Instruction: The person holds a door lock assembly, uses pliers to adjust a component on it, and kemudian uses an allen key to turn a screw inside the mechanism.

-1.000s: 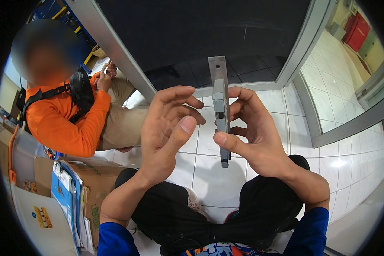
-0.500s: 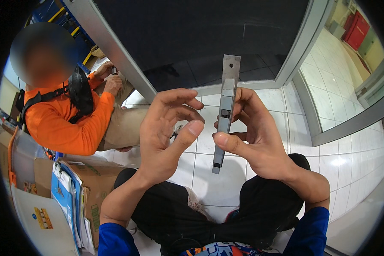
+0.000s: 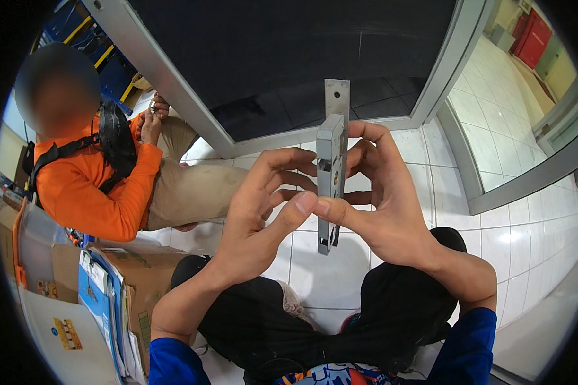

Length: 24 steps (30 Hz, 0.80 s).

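A grey metal mortise lock (image 3: 331,144) stands upright in front of me, its long faceplate with a screw hole rising at the top. My right hand (image 3: 388,208) grips it from the right, thumb on the near side and fingers behind. At its left edge is my left hand (image 3: 253,218), fingers curled and fingertips against the lock case. The two thumb tips meet in front of the case. Part of the lock's lower middle is hidden behind the thumbs.
An aluminium-framed dark door panel (image 3: 289,64) stands ahead. To the left sits a co-worker in an orange top (image 3: 90,186), handling a small object. A cardboard box (image 3: 144,276) and blue folders (image 3: 96,289) are at lower left. White floor tiles (image 3: 507,247) extend right.
The lock has turned so that its broad side shows more. My left hand has moved in from the side onto the lock, and the thumbs have come together.
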Each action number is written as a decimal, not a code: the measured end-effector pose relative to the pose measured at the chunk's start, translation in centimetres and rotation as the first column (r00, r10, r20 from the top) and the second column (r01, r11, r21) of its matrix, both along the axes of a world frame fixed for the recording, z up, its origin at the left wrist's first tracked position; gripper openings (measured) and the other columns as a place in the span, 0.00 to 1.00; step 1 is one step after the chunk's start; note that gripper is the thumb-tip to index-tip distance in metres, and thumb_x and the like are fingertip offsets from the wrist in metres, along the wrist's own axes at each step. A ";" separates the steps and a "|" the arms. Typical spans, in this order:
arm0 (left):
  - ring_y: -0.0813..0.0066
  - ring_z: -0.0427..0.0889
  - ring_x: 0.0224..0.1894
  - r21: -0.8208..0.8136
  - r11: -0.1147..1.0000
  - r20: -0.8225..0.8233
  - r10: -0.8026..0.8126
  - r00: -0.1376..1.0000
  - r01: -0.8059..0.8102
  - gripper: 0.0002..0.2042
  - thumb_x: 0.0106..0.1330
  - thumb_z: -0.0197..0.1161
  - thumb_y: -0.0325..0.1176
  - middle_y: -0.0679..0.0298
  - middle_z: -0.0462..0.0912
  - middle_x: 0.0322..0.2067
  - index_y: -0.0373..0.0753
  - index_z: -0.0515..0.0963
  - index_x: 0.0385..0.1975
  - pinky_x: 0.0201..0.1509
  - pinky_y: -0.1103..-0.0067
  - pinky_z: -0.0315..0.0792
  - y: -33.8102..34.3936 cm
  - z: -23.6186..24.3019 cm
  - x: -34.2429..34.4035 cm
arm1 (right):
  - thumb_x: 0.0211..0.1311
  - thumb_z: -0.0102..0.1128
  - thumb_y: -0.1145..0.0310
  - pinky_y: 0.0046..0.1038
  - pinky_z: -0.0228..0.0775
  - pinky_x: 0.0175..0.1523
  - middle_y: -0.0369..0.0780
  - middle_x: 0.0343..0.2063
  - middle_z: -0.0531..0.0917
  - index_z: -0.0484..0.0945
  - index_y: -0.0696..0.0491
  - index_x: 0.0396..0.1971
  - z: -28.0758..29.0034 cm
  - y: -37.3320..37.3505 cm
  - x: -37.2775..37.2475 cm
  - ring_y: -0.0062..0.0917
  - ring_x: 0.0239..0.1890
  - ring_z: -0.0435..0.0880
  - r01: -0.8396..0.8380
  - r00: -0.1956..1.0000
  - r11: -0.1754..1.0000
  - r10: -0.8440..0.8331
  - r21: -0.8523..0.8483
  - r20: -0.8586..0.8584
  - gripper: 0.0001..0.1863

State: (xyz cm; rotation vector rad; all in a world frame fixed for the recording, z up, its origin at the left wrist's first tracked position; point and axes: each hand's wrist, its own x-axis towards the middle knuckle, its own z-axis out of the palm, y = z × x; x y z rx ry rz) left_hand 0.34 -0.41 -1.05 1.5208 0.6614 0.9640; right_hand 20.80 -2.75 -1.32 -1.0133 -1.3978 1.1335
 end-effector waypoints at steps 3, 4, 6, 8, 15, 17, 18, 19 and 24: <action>0.71 0.79 0.54 0.078 0.997 -0.008 0.017 1.000 -0.016 0.24 0.74 0.65 0.29 0.57 0.74 0.58 0.32 0.65 0.65 0.61 0.69 0.74 0.1 -0.4 0.0 | 0.57 0.81 0.63 0.42 0.82 0.56 0.39 0.45 0.73 0.60 0.55 0.66 0.3 -0.1 -0.1 0.28 0.51 0.76 -0.005 0.998 1.000 0.004 0.010 0.056 0.43; 0.71 0.79 0.54 0.079 0.997 -0.008 0.018 1.000 -0.017 0.24 0.74 0.65 0.29 0.57 0.74 0.58 0.32 0.65 0.65 0.61 0.69 0.74 0.1 -0.7 -0.1 | 0.57 0.81 0.63 0.42 0.82 0.56 0.39 0.45 0.73 0.60 0.55 0.66 0.1 -0.2 -0.2 0.28 0.51 0.76 -0.006 0.998 1.000 0.005 0.011 0.056 0.43; 0.71 0.79 0.54 0.128 0.992 0.029 -0.015 0.999 0.011 0.25 0.72 0.67 0.27 0.56 0.74 0.58 0.32 0.65 0.65 0.62 0.68 0.73 0.2 -1.1 -0.2 | 0.58 0.80 0.65 0.44 0.79 0.60 0.41 0.47 0.74 0.62 0.54 0.65 -0.3 -0.2 -0.3 0.29 0.53 0.77 0.005 0.995 0.996 -0.015 0.094 0.097 0.41; 0.70 0.80 0.54 0.170 0.985 0.007 -0.012 1.000 0.010 0.25 0.72 0.68 0.28 0.55 0.75 0.59 0.32 0.65 0.65 0.62 0.68 0.73 0.2 -1.1 -0.1 | 0.57 0.80 0.66 0.43 0.79 0.60 0.41 0.48 0.74 0.62 0.54 0.65 -0.4 -0.3 -0.4 0.29 0.53 0.77 0.008 0.995 0.990 -0.022 0.141 0.100 0.41; 0.68 0.81 0.55 0.228 0.973 -0.087 -0.001 0.996 0.021 0.28 0.70 0.71 0.30 0.55 0.77 0.57 0.31 0.66 0.65 0.64 0.66 0.73 -0.2 -0.6 -0.2 | 0.56 0.79 0.70 0.43 0.79 0.61 0.42 0.49 0.75 0.63 0.54 0.65 0.1 -0.7 -0.4 0.30 0.54 0.77 0.030 0.993 0.982 -0.049 0.184 0.105 0.40; 0.68 0.81 0.55 0.219 0.976 -0.069 0.006 0.998 0.009 0.27 0.70 0.71 0.30 0.55 0.78 0.56 0.31 0.67 0.65 0.64 0.67 0.74 -0.2 -0.6 -0.1 | 0.56 0.79 0.70 0.43 0.79 0.62 0.42 0.50 0.75 0.63 0.54 0.65 0.0 -0.5 -0.5 0.30 0.55 0.77 0.032 0.998 0.990 -0.040 0.137 0.056 0.40; 0.68 0.82 0.55 0.209 0.978 -0.050 0.014 0.999 -0.003 0.27 0.70 0.71 0.30 0.55 0.78 0.56 0.31 0.67 0.65 0.63 0.67 0.74 -0.2 -0.6 0.0 | 0.56 0.80 0.70 0.43 0.78 0.63 0.42 0.50 0.75 0.64 0.55 0.65 0.0 -0.4 -0.6 0.29 0.55 0.77 0.032 0.999 0.996 -0.032 0.088 0.007 0.40; 0.68 0.82 0.55 0.208 0.978 -0.049 0.018 0.999 -0.007 0.27 0.70 0.71 0.30 0.55 0.78 0.56 0.31 0.67 0.65 0.63 0.67 0.74 -0.2 -0.5 0.1 | 0.56 0.80 0.70 0.43 0.78 0.63 0.42 0.50 0.75 0.64 0.55 0.65 -0.1 -0.4 -0.5 0.29 0.55 0.77 0.027 1.000 0.996 -0.028 0.087 0.008 0.40; 0.69 0.84 0.51 0.227 0.974 -0.072 -0.006 0.997 0.022 0.24 0.70 0.71 0.30 0.56 0.80 0.52 0.31 0.70 0.61 0.60 0.68 0.76 0.0 -0.4 0.3 | 0.56 0.80 0.69 0.43 0.78 0.64 0.41 0.52 0.74 0.63 0.55 0.65 -0.5 -0.7 -0.1 0.28 0.58 0.76 0.037 0.997 0.990 -0.045 0.133 0.062 0.40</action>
